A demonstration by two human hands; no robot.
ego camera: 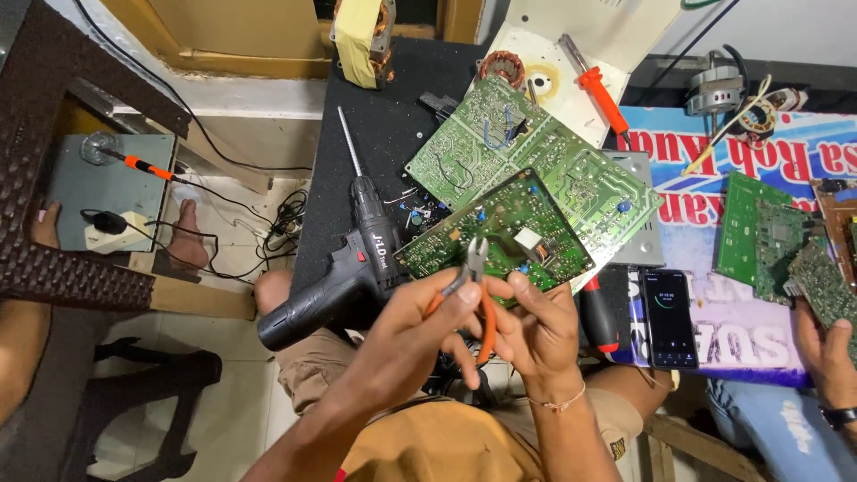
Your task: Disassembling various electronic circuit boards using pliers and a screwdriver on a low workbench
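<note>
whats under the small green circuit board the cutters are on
The small circuit board lies partly on a larger green board, which overlaps a grey metal plate and the black mat. What sits beneath the small board's middle is covered and cannot be seen.

Cramped repair corner, seen from above

A black-topped bench (379, 125) runs up the middle, with a printed blue banner (741, 335) spread over its right part. Pale floor tiles (241, 259) lie to the left, crossed by tangled black cables (284, 219). A dark woven frame (36, 161) fills the upper left corner, and a black stool (147, 379) stands on the floor below it. Yellow-brown wooden boards (241, 31) line the top edge. Light is even and soft.
</note>
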